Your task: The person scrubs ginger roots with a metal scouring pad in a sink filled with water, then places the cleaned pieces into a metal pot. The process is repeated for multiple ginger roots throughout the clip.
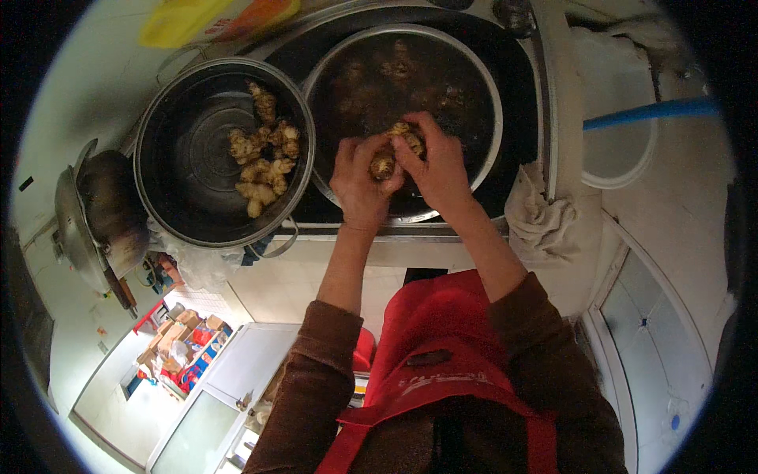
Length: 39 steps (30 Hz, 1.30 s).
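Observation:
Over a wide metal basin (pixel 495 136) of dark water, my left hand (pixel 364 175) and my right hand (pixel 435 160) meet around a knobbly root (pixel 410 141) that looks like ginger or Jerusalem artichoke. My left hand grips its rounded lower part, while the fingers of my right hand hold the upper part. Whether this is one piece or two I cannot tell. More roots (pixel 400 68) show dimly in the water. To the left, a deep two-handled metal pot (pixel 177 201) holds several pale brown roots (pixel 260 172).
A crumpled cloth (pixel 539 207) lies on the sink's right edge. Beyond it are a white tub (pixel 616 142) and a blue hose (pixel 651 112). Left of the pot stands a lidded pan (pixel 112 207) with a handle. A plastic bag (pixel 204 260) is below the pot.

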Each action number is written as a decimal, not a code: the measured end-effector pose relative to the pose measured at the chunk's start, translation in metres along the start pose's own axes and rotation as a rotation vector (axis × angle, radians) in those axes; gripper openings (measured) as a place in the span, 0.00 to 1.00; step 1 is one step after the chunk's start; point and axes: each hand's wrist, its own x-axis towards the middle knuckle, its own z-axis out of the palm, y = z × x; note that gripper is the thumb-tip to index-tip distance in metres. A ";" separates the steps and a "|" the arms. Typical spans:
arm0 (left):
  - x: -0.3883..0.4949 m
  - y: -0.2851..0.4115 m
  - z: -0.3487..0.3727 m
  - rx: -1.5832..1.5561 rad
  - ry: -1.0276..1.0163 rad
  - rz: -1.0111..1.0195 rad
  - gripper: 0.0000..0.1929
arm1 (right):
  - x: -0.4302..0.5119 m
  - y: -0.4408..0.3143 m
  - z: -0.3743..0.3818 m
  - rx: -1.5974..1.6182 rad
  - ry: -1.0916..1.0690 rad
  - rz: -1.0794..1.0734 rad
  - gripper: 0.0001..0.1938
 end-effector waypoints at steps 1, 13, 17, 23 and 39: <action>-0.001 -0.005 -0.002 0.006 -0.002 0.022 0.27 | 0.001 0.000 0.000 -0.029 -0.042 -0.003 0.19; 0.005 0.001 0.008 -0.109 0.142 -0.162 0.24 | -0.012 -0.007 -0.004 0.179 0.174 0.103 0.27; 0.002 0.021 0.018 -0.201 0.081 -0.209 0.27 | -0.013 -0.008 0.028 0.383 0.296 0.268 0.23; 0.010 0.014 0.039 -0.330 0.133 -0.381 0.24 | -0.001 -0.008 0.019 0.190 0.255 0.179 0.13; 0.060 0.020 0.028 -1.465 0.101 -1.145 0.35 | 0.000 0.047 0.014 0.039 0.104 -0.066 0.15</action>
